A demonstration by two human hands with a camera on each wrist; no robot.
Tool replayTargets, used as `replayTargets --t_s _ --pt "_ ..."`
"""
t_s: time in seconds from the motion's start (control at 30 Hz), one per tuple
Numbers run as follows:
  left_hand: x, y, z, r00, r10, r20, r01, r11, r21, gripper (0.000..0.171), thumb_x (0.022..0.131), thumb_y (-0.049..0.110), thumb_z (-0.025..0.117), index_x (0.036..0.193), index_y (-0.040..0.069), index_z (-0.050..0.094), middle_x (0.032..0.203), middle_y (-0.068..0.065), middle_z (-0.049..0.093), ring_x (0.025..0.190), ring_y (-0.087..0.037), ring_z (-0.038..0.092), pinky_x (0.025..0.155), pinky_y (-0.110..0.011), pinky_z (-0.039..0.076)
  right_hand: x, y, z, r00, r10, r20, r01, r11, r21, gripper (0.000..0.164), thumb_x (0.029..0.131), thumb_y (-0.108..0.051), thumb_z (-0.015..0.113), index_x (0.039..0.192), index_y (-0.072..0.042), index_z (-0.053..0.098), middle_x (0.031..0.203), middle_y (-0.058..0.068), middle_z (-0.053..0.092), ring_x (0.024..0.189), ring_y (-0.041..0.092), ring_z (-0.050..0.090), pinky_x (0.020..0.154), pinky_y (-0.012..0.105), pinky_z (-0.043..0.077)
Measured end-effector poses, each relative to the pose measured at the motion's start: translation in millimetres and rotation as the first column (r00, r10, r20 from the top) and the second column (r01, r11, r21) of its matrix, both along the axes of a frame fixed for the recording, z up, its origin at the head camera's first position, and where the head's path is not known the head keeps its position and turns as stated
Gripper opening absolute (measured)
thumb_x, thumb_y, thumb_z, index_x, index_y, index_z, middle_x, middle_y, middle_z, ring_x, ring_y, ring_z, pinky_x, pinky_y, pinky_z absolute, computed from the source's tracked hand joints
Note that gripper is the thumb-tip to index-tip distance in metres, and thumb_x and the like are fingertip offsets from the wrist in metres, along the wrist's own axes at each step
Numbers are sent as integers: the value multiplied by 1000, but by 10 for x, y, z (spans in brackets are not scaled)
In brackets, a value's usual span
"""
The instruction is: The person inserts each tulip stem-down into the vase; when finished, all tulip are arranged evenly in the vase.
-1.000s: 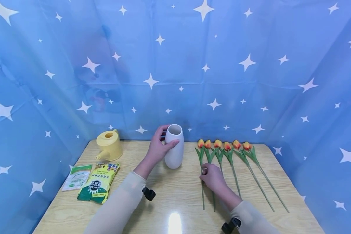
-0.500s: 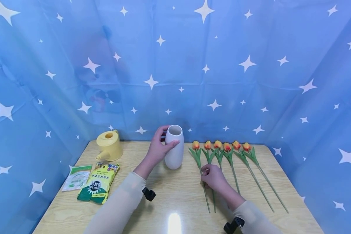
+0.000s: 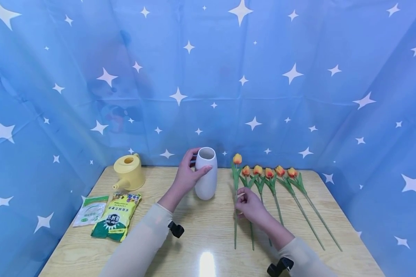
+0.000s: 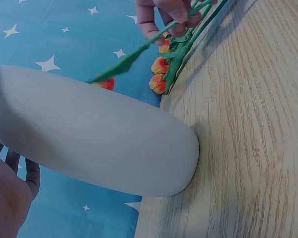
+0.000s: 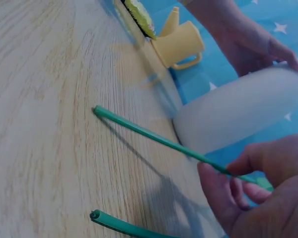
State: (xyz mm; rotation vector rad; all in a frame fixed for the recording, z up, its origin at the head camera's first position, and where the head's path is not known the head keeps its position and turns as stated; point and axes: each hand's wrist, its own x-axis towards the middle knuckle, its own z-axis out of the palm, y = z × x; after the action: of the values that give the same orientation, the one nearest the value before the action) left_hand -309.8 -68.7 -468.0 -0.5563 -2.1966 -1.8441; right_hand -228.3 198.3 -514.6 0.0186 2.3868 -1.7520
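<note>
A white vase (image 3: 207, 182) stands upright on the wooden table. My left hand (image 3: 188, 175) grips its upper part, thumb across the front and fingers at the far side. In my right hand (image 3: 252, 208), a tulip (image 3: 237, 159) with an orange-yellow head is pinched by its green stem (image 5: 144, 131). Its head is raised above the others, left of their row. The left wrist view shows the vase (image 4: 99, 134) hiding part of the held flower. Several more tulips (image 3: 269, 174) lie side by side on the table, the nearest ones partly under my right hand.
A yellow watering can (image 3: 132, 176) stands at the table's back left. In front of it lie a green-and-yellow bag (image 3: 118, 217) and a flat white-and-green packet (image 3: 91, 211). A blue curtain (image 3: 215, 77) with white stars hangs behind the table (image 3: 208, 227).
The leftmost tulip first shifts left at its head, then comes up off the table in my right hand, its head now higher. My left hand and the vase stay where they were.
</note>
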Motion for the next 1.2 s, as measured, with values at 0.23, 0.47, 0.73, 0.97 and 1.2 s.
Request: replayTargets --t_s 0.23,0.47,0.73,0.97,1.2 --pt "10 -2 5 1000 2 5 -2 1000 -20 65 97 35 89 153 24 57 144 -2 61 129 -33 61 108 -60 52 2 -10 1 999 -41 -30 38 994 -98 24 102 5 55 125 0 49 101 8 50 87 25 57 70 49 67" --pt "15 -8 1 1000 -10 1 10 1000 -14 66 97 36 89 154 24 56 145 -2 60 129 -31 61 107 -61 52 -20 -14 28 993 -107 -52 94 973 -212 18 109 1 56 127 -1 52 105 11 54 95 27 64 77 44 68" --pt "15 -8 -3 1000 -14 11 14 1000 -13 66 98 38 88 154 26 56 145 -1 60 130 -31 61 108 -62 52 -66 -37 77 971 -220 -94 181 931 -317 19 106 7 57 123 1 53 106 12 60 92 24 71 77 38 67" --pt "8 -15 0 1000 -19 11 19 1000 3 65 98 38 88 153 26 56 145 -1 60 131 -39 59 107 -65 51 -129 -40 168 950 -267 -160 194 909 -369 15 107 8 57 119 0 53 105 13 66 93 20 77 80 37 67" --pt "-7 -20 -13 999 -24 26 25 1000 -14 67 98 40 88 154 26 55 147 -2 59 132 -40 59 107 -60 53 -173 25 375 917 -311 -251 186 888 -421 13 113 -1 58 124 2 53 107 13 64 98 25 79 85 43 67"
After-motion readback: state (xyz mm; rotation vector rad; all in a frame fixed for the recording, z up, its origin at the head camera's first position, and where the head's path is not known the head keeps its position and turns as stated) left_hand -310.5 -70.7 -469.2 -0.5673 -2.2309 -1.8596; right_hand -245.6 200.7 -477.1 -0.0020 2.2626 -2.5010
